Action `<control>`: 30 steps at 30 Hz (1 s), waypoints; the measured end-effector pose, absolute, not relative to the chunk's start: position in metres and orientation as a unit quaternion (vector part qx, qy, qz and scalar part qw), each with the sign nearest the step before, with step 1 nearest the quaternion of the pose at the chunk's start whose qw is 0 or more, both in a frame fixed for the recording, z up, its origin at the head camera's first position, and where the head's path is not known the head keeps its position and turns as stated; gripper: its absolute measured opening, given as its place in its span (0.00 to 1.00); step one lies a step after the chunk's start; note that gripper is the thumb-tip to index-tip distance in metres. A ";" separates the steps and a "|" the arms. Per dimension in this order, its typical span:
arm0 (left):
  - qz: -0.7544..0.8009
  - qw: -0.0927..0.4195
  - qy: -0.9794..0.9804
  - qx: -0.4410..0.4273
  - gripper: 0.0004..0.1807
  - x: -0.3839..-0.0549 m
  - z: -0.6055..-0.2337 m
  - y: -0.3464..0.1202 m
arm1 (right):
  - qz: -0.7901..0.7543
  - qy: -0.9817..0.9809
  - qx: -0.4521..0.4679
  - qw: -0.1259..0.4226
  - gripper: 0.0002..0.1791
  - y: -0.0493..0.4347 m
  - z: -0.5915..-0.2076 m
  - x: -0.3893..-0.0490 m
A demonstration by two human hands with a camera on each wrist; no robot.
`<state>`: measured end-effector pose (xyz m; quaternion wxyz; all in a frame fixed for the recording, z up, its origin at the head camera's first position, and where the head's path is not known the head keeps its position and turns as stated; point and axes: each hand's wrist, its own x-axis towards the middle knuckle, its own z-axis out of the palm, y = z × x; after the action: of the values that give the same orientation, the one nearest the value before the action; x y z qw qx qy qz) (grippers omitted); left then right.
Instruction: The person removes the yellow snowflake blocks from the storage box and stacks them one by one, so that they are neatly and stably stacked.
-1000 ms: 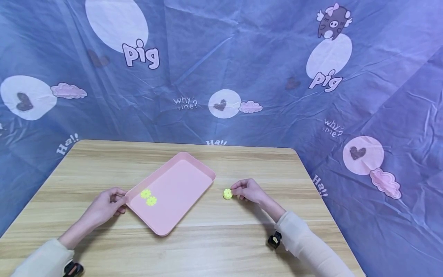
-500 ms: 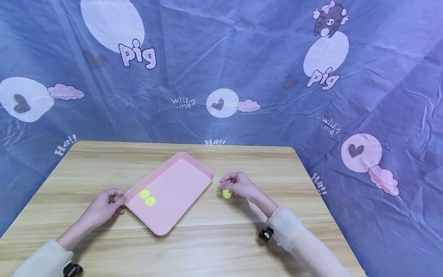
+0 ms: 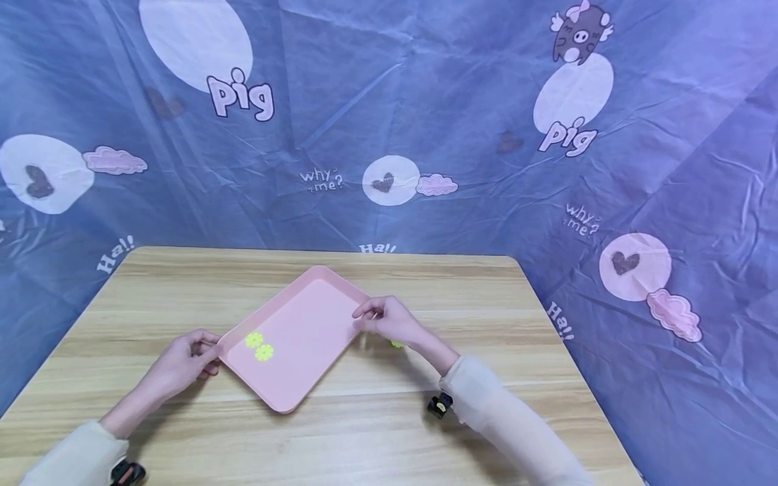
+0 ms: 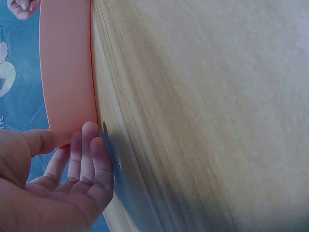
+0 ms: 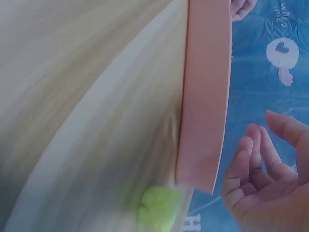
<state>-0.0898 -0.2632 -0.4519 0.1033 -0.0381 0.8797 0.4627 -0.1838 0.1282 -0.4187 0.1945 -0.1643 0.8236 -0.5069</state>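
Observation:
A shallow pink tray [image 3: 304, 337] lies at a slant on the wooden table. Two yellow-green flower-shaped pieces [image 3: 258, 346] lie inside, close to its left corner. My left hand [image 3: 185, 364] pinches that corner; in the left wrist view its thumb [image 4: 41, 141] presses the rim, with fingers below. Over the tray's right edge hovers my right hand [image 3: 392, 320], its fingers loosely bent and, in the right wrist view, nothing between thumb and fingertips. A yellow-green piece [image 5: 158, 209] sits on the table beside the tray, mostly hidden under the right hand in the head view.
The wooden table [image 3: 377, 432] has rounded far corners. A blue cloth [image 3: 340, 108] printed with pigs, hearts and words hangs behind it and along its sides. Black wrist devices [image 3: 440, 405] hang below both pale sleeves [image 3: 510, 418].
My right hand has left the yellow-green piece on the table and moved left to the tray's right edge. The left hand stays at the tray's corner; the tray looks still.

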 end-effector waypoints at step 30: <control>0.460 0.113 0.879 -0.047 0.18 -0.091 -0.451 -0.263 | -0.423 0.837 -0.298 0.178 0.13 0.024 -0.445 -0.181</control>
<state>-0.0908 -0.2631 -0.4509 0.1134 -0.0467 0.8792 0.4604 -0.1814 0.0237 -0.4446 0.1782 -0.2983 0.8371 -0.4226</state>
